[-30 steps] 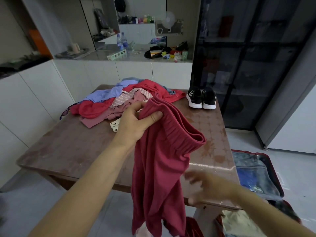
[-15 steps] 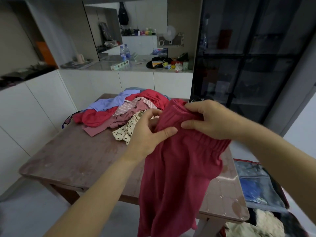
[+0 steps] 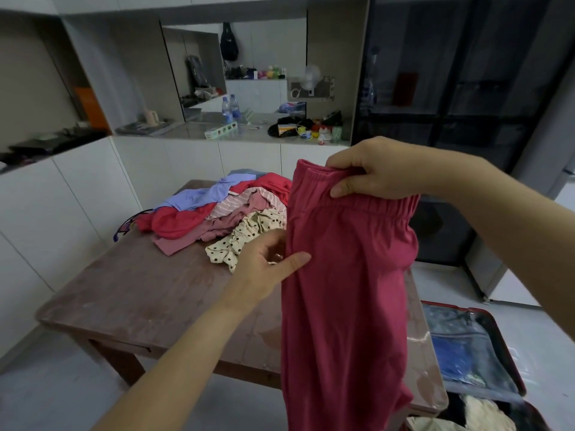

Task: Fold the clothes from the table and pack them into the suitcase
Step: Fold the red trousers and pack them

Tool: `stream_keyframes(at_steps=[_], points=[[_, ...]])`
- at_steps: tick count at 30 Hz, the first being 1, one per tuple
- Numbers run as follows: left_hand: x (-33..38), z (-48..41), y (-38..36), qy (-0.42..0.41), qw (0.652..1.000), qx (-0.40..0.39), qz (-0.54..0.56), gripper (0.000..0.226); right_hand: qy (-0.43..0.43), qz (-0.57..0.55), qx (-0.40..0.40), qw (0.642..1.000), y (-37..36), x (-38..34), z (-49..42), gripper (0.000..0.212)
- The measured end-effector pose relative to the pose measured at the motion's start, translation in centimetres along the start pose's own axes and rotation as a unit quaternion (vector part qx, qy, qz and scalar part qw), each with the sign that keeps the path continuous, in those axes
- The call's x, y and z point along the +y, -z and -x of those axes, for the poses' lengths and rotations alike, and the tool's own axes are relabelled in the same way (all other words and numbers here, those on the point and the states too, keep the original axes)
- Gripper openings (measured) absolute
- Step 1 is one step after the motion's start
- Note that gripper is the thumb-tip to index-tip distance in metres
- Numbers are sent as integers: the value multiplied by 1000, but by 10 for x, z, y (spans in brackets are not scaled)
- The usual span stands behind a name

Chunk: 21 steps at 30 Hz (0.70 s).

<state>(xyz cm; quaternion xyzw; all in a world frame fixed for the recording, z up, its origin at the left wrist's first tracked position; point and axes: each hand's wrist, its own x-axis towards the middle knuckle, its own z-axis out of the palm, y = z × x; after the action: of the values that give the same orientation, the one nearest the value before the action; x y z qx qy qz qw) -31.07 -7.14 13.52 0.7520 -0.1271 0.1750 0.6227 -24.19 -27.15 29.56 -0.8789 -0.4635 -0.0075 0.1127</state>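
Right now I have the red trousers (image 3: 342, 306) hanging above the counter (image 3: 140, 290), over its near right corner. My right hand (image 3: 373, 172) grips the elastic waistband at the top, fingers curled over it, while my left hand (image 3: 264, 262) pinches the left edge lower down, thumb on the front. Behind, the unfolded clothes pile (image 3: 224, 209) lies on the counter, and the open suitcase (image 3: 485, 353) sits on the floor at right.
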Motion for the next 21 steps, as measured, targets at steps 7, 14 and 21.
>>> stream_keyframes(at_steps=[7,14,21], points=[[8,-11,10,64,992,-89,-56,63,10,37,16,999,56,-5,-12,12],[39,-31,19,-15,1000,4,-15,20,8,102,76,992,92,6,-14,10],[50,-41,18,-107,992,58,-16,54,29,171,163,971,115,-1,-20,19]])
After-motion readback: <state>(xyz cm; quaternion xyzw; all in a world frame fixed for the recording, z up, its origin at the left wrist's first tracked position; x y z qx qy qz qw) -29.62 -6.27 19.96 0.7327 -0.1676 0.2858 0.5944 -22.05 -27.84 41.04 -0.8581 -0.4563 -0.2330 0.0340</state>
